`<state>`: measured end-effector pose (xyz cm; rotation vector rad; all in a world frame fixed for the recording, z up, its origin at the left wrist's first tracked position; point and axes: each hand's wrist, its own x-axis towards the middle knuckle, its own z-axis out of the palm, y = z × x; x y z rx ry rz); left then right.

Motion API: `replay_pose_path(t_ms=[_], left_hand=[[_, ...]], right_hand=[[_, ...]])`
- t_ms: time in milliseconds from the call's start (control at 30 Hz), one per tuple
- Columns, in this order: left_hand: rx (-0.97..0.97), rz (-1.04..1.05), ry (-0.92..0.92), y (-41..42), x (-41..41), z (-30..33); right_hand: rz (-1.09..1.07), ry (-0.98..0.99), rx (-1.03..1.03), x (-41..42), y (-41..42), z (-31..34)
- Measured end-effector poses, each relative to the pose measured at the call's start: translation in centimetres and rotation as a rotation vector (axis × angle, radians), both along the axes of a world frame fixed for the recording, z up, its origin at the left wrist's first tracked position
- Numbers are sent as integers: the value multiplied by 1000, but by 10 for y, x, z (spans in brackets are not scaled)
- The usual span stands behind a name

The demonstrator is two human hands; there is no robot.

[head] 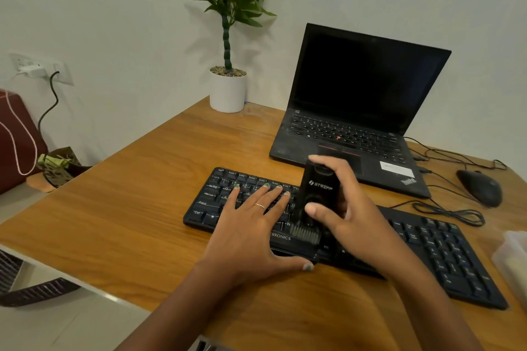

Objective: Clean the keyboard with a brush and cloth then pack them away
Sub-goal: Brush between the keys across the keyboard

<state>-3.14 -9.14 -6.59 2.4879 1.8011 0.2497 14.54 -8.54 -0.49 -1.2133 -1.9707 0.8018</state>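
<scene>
Head view: black keyboard (242,202) lies on the bench (142,179). Right hand (350,216) grips an upright black brush (316,196), grey bristles down on the keys. Left hand (251,225) rests flat on the keys, fingers straight. White pot (228,91) holds a plant. A pale container (513,259) is cut off at right, contents unclear.
</scene>
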Motion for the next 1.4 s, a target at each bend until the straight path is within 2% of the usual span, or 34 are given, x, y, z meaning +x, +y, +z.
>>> replay_pose_path(t_ms=[67,167,200,333,367,500,667,800,833,967,1133,1300,1400], left_hand=[[-4,-1,-3,1,0,0],[8,-2,-5,1,0,0],[13,-1,-8,1,0,0],[18,4,-14,1,1,-1],[19,3,-15,1,1,-1],[16,-3,-16,1,0,-1],[32,-4,-25,1,0,-2],[18,-6,-24,1,0,-2],[21,-7,-29,1,0,-2],[28,-10,-32,2,0,-4],[12,-12,-31,1,0,-1],[35,-13,-30,2,-1,-3],[16,-16,-25,1,-1,-2]], right_hand=[[-51,-42,32,-2,1,-3],[-359,-234,272,-5,12,-6],[-376,-256,313,-5,12,-6],[-34,-217,198,-2,-5,-3],[-9,-213,168,0,-6,-2],[-266,-248,270,4,5,-4],[-24,-260,219,-8,-14,-5],[-297,-297,296,2,5,-6],[-296,-285,294,2,4,-6],[-54,-302,243,-7,-20,-7],[-280,-227,245,5,2,-7],[-107,-303,273,-12,-14,-9],[-303,-287,268,-1,8,-8]])
